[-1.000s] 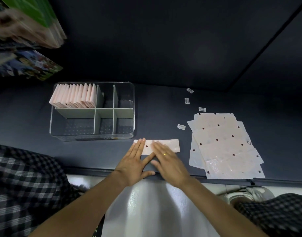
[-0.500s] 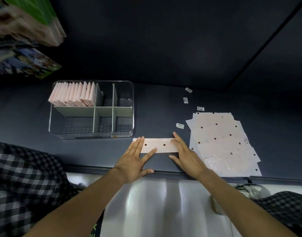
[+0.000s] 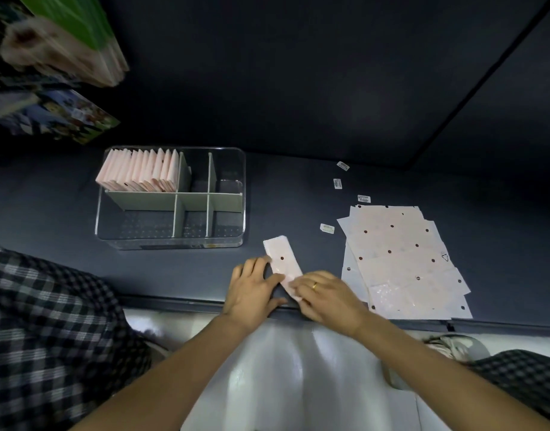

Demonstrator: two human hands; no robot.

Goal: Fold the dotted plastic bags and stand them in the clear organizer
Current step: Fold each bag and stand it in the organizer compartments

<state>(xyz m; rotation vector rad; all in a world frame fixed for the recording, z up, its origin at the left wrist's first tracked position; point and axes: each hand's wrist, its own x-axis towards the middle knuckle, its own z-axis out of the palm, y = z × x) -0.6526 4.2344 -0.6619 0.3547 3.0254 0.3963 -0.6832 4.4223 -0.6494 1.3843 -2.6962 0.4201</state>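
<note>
Both hands meet at the table's near edge: the left hand (image 3: pixel 254 289) lies flat, fingers straight against the folded bag strip (image 3: pixel 283 264), while the right hand (image 3: pixel 326 295) presses fingertips on its near end. The strip lies slanted on the dark table (image 3: pixel 298 188), between the clear organizer (image 3: pixel 171 242), its back-left compartment packed with upright folded bags (image 3: pixel 140 171), and the stack of flat dotted bags (image 3: pixel 401 259) to the right.

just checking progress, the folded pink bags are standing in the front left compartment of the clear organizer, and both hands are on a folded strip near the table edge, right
Not quite. In the head view the folded pink bags stand in the back left compartment of the clear organizer; the front left one holds none. The rest holds: the left hand and right hand are both on the folded strip near the table edge.
</note>
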